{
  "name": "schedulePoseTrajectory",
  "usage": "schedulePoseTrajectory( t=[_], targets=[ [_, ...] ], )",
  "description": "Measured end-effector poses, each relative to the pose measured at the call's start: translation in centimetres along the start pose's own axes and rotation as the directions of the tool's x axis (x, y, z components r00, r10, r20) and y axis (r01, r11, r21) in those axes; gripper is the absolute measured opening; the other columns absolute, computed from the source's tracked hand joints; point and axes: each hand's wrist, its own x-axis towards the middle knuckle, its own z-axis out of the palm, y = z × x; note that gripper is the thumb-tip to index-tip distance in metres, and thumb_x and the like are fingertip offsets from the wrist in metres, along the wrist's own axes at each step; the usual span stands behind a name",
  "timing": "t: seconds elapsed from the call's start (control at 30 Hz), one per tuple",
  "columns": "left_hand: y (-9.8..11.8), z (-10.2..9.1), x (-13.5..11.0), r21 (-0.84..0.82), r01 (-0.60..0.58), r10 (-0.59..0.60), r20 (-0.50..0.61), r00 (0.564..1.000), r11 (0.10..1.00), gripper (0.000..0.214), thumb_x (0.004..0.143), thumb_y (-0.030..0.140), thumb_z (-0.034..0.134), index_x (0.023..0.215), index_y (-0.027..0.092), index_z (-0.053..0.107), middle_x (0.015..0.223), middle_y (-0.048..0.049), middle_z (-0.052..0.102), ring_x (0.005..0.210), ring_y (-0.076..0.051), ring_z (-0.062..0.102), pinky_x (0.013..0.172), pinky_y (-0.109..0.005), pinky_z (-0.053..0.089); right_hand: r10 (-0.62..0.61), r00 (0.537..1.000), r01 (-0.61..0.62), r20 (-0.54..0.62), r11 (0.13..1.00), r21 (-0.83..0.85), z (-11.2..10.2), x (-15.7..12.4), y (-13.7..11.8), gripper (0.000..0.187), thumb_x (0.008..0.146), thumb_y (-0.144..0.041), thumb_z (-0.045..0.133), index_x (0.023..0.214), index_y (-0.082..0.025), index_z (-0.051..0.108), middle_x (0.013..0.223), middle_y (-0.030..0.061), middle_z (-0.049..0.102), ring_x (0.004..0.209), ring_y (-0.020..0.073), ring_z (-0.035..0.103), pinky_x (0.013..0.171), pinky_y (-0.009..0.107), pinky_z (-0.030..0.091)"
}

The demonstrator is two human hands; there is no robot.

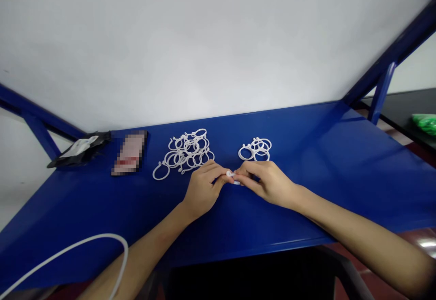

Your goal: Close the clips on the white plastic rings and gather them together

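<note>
My left hand (pixel 203 188) and my right hand (pixel 266 181) meet over the blue table (pixel 323 163), both pinching one small white plastic ring (pixel 232 176) between their fingertips. A large pile of white rings (pixel 186 153) lies just beyond my left hand. A smaller pile of white rings (pixel 256 149) lies just beyond my right hand. Most of the held ring is hidden by my fingers.
A dark phone-like slab (pixel 130 152) and a black packet with a white label (pixel 81 147) lie at the table's left rear. A white cable (pixel 85 245) curves across the near left. A white wall stands behind; a green object (pixel 425 122) lies on a dark surface far right.
</note>
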Motion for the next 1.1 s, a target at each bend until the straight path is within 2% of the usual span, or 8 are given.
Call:
schedulePoseTrajectory(
  t=[0.13, 0.3, 0.53, 0.7, 0.83, 0.9, 1.0, 1.1],
  targets=[
    [-1.4, -1.5, 0.8, 0.263, -0.093, 0.082, 0.051, 0.995, 0.960, 0.018, 0.091, 0.036, 0.064, 0.097, 0.020, 0.069, 0.089, -0.0031, 0.072, 0.087, -0.020, 0.060, 0.083, -0.035, 0.049, -0.015, 0.995, -0.001, -0.099, 0.987, -0.163, -0.3, 0.4, 0.7, 0.023, 0.101, -0.033, 0.050, 0.098, -0.018, 0.068, 0.091, 0.0052, 0.070, 0.081, 0.0146, 0.066, 0.073, 0.027, 0.051],
    [-4.6, -3.2, 1.0, 0.681, 0.105, -0.135, -0.010, 0.991, 0.725, 0.023, 0.092, 0.035, 0.062, 0.105, 0.017, 0.069, 0.101, -0.0103, 0.070, 0.098, -0.031, 0.057, 0.084, -0.045, 0.045, 0.037, 0.963, -0.152, -0.267, 0.893, -0.423, -1.7, 0.7, 3.4, 0.025, 0.099, -0.034, 0.053, 0.105, -0.019, 0.073, 0.097, 0.0070, 0.070, 0.085, 0.0190, 0.066, 0.072, 0.032, 0.053],
    [-5.5, -3.3, 1.1, 0.714, 0.157, -0.195, -0.030, 0.980, 0.682, 0.009, 0.090, 0.027, 0.063, 0.084, 0.021, 0.067, 0.086, -0.0049, 0.072, 0.090, -0.029, 0.055, 0.075, -0.040, 0.039, 0.065, 0.948, -0.265, -0.311, 0.703, -0.660, -3.0, 0.7, 5.0, 0.032, 0.097, -0.035, 0.055, 0.115, -0.015, 0.072, 0.102, 0.0145, 0.066, 0.092, 0.0280, 0.057, 0.069, 0.041, 0.054],
    [-4.0, -3.3, 1.3, 0.705, 0.106, -0.054, -0.095, 0.994, 0.701, 0.010, 0.091, 0.025, 0.061, 0.081, 0.021, 0.063, 0.081, -0.0041, 0.071, 0.085, -0.027, 0.055, 0.074, -0.039, 0.038, 0.053, 0.959, -0.191, -0.278, 0.845, -0.500, -2.1, 0.8, 3.0, 0.031, 0.099, -0.036, 0.050, 0.112, -0.016, 0.071, 0.100, 0.0118, 0.067, 0.092, 0.0253, 0.058, 0.080, 0.042, 0.053],
    [-1.6, -2.2, 1.1, 0.567, 0.004, 0.094, -0.144, 0.985, 0.824, 0.009, 0.090, 0.019, 0.060, 0.081, 0.019, 0.060, 0.075, -0.0013, 0.068, 0.077, -0.021, 0.058, 0.074, -0.036, 0.042, 0.085, 0.986, -0.118, -0.145, 0.965, -0.233, -0.2, 0.7, 0.6, 0.028, 0.099, -0.038, 0.053, 0.114, -0.019, 0.066, 0.100, 0.0075, 0.070, 0.094, 0.0213, 0.063, 0.085, 0.037, 0.051],
    [-0.4, -1.4, 0.9, 0.481, -0.046, 0.128, -0.140, 0.982, 0.875, 0.010, 0.090, 0.017, 0.060, 0.080, 0.019, 0.058, 0.072, 0.0000, 0.067, 0.073, -0.019, 0.058, 0.074, -0.035, 0.043, 0.148, 0.983, -0.158, -0.108, 0.983, -0.090, 0.6, 0.6, -0.2, 0.024, 0.099, -0.038, 0.053, 0.105, -0.019, 0.066, 0.093, 0.0046, 0.070, 0.085, 0.0174, 0.065, 0.077, 0.031, 0.051],
    [1.0, -0.4, 0.5, 0.328, -0.017, 0.066, -0.139, 0.988, 0.944, 0.009, 0.089, 0.017, 0.061, 0.081, 0.020, 0.059, 0.073, 0.0013, 0.066, 0.073, -0.017, 0.060, 0.073, -0.032, 0.046, 0.247, 0.963, -0.239, -0.106, 0.968, 0.079, 1.0, 0.6, -0.7, 0.022, 0.100, -0.035, 0.051, 0.091, -0.019, 0.064, 0.081, 0.0005, 0.069, 0.069, 0.0121, 0.062, 0.064, 0.024, 0.047],
    [1.5, -0.3, 0.5, 0.128, 0.149, -0.136, -0.104, 0.985, 0.981, 0.004, 0.089, 0.018, 0.063, 0.087, 0.021, 0.063, 0.079, 0.0027, 0.069, 0.074, -0.014, 0.063, 0.071, -0.027, 0.050, 0.271, 0.950, -0.240, -0.158, 0.952, 0.188, 0.6, 0.6, -0.5, 0.018, 0.098, -0.032, 0.054, 0.090, -0.020, 0.064, 0.079, -0.0010, 0.070, 0.067, 0.0104, 0.062, 0.061, 0.022, 0.046]
  ],
)
